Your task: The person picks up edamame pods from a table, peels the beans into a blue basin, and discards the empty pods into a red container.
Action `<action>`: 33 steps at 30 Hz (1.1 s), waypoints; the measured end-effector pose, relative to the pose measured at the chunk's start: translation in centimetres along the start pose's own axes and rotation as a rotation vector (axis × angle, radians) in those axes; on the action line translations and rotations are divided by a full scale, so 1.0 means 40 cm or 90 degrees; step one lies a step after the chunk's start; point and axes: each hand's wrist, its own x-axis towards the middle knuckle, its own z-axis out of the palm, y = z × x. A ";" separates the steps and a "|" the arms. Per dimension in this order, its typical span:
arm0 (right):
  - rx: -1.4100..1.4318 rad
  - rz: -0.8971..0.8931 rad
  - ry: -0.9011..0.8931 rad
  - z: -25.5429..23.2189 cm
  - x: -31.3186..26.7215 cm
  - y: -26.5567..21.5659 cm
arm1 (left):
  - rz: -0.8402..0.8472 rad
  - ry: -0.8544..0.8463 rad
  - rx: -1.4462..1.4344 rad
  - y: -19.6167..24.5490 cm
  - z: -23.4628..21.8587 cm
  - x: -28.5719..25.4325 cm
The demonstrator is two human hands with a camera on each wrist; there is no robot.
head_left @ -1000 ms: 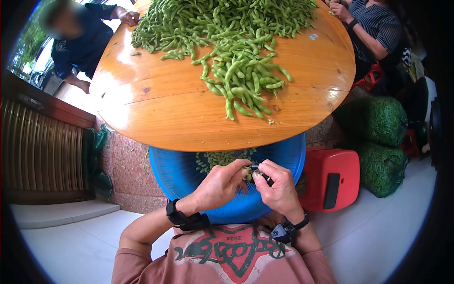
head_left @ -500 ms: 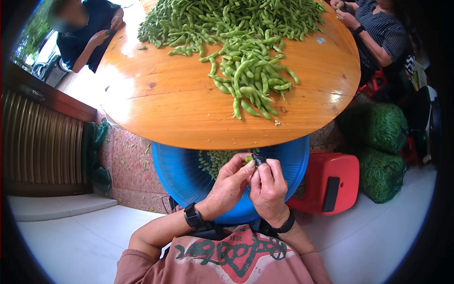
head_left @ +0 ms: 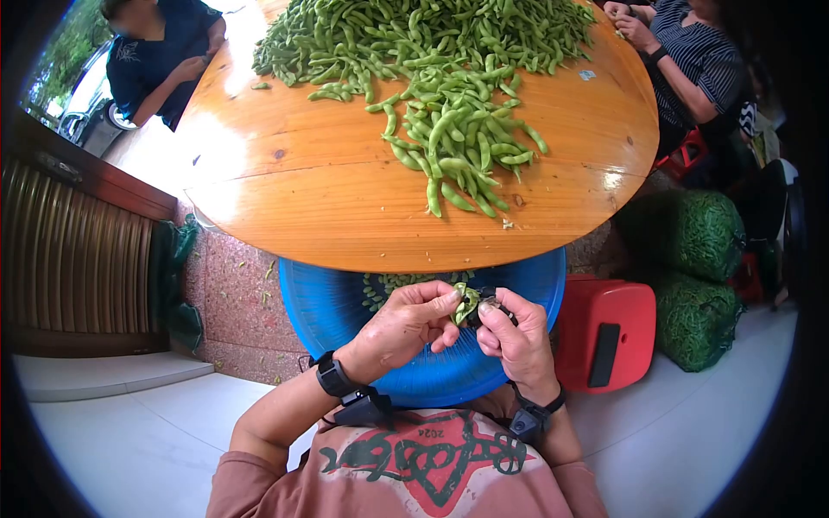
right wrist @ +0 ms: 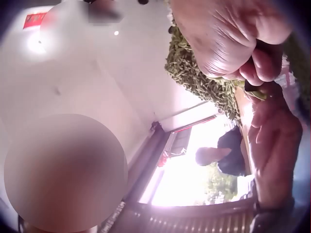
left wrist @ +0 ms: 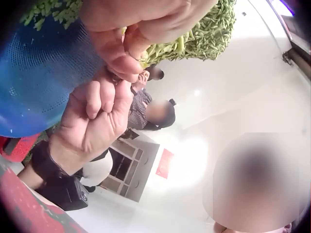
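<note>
Over a blue basin [head_left: 324, 332], my two hands meet at one split green soybean pod [head_left: 466, 302]. My left hand [head_left: 389, 328] pinches the pod between thumb and fingertips. Curled around a small black piece [head_left: 489, 294], my right hand [head_left: 525, 341] holds it against the pod's right side, thumb on top; its kind is unclear. Past the hands, loose shelled beans [head_left: 373, 298] lie in the basin. The right wrist view shows a bit of the pod [right wrist: 262, 95] between the hands; in the left wrist view, fingers mostly cover it.
A wooden table [head_left: 294, 207] overhangs the basin's far side, with a big pile of soybean pods [head_left: 414, 43] and a smaller heap [head_left: 458, 155] towards me. At right stand a red stool [head_left: 626, 319] and stuffed green net bags [head_left: 699, 319]. Two people [head_left: 160, 69] sit across.
The hands first closed together around the black piece, then spread slightly; the pod now shows split between them. The right wrist has turned. The head view shifted a little early on.
</note>
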 end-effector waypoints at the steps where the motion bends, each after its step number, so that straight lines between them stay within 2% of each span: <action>1: 0.026 -0.004 -0.004 0.000 0.000 0.003 | -0.001 -0.007 -0.026 -0.003 -0.004 -0.002; 3: 0.052 -0.008 -0.008 -0.004 0.001 0.003 | 0.001 -0.017 -0.030 -0.008 -0.012 -0.006; 5: 0.185 0.073 -0.075 -0.019 0.008 -0.007 | 0.005 -0.028 -0.032 -0.008 -0.018 -0.007; 7: 0.150 0.064 -0.062 -0.019 0.008 -0.009 | 0.009 -0.063 0.000 -0.010 -0.022 -0.009; 9: 0.116 0.056 -0.049 -0.010 0.010 -0.009 | 0.019 -0.050 -0.040 -0.008 -0.003 -0.013; 11: -0.530 -0.474 0.048 0.023 0.013 -0.002 | 0.029 -0.037 -0.081 -0.018 -0.004 -0.010; 13: -0.573 -0.501 0.059 0.043 0.006 -0.001 | 0.079 -0.057 -0.156 -0.034 -0.022 0.000; 15: -0.647 -0.580 0.070 0.052 0.005 0.011 | 0.091 -0.079 -0.141 -0.035 -0.029 0.003; 17: -0.629 -0.573 0.062 0.051 0.012 0.031 | 0.102 -0.101 -0.125 -0.037 -0.025 0.003; 19: -0.560 -0.526 0.057 0.055 0.017 0.019 | 0.115 -0.023 -0.131 -0.049 -0.019 0.000; 20: -0.560 -0.526 0.055 0.050 0.015 0.019 | 0.116 -0.023 -0.131 -0.052 -0.020 -0.001; 22: -0.374 -0.272 0.030 0.027 0.008 0.016 | 0.104 -0.038 -0.098 -0.056 -0.026 0.002; 23: -0.259 -0.191 0.042 0.019 0.001 0.010 | 0.080 -0.084 -0.033 -0.053 -0.046 0.003; 24: -0.189 -0.117 0.067 0.001 -0.012 -0.004 | 0.081 -0.084 -0.032 -0.043 -0.047 -0.007; 26: -0.184 -0.113 0.115 -0.058 -0.054 -0.057 | 0.371 -0.092 0.847 -0.008 -0.032 -0.032; 27: -0.276 -0.130 0.148 -0.095 -0.079 -0.092 | 0.390 -0.123 0.999 0.006 -0.028 -0.044; 28: -0.368 -0.146 0.182 -0.136 -0.101 -0.120 | 0.393 -0.120 1.001 0.026 -0.017 -0.054; 30: -0.809 -0.272 0.263 -0.216 -0.133 -0.144 | 0.324 -0.195 0.972 0.091 0.020 -0.058; 31: -0.831 -0.246 0.314 -0.239 -0.145 -0.145 | 0.378 -0.093 0.923 0.122 0.040 -0.052; 32: -0.853 -0.219 0.364 -0.250 -0.153 -0.145 | 0.454 0.029 0.949 0.150 0.053 -0.034; 33: -0.825 -0.202 0.359 -0.243 -0.158 -0.158 | 0.495 0.156 0.996 0.174 0.062 -0.009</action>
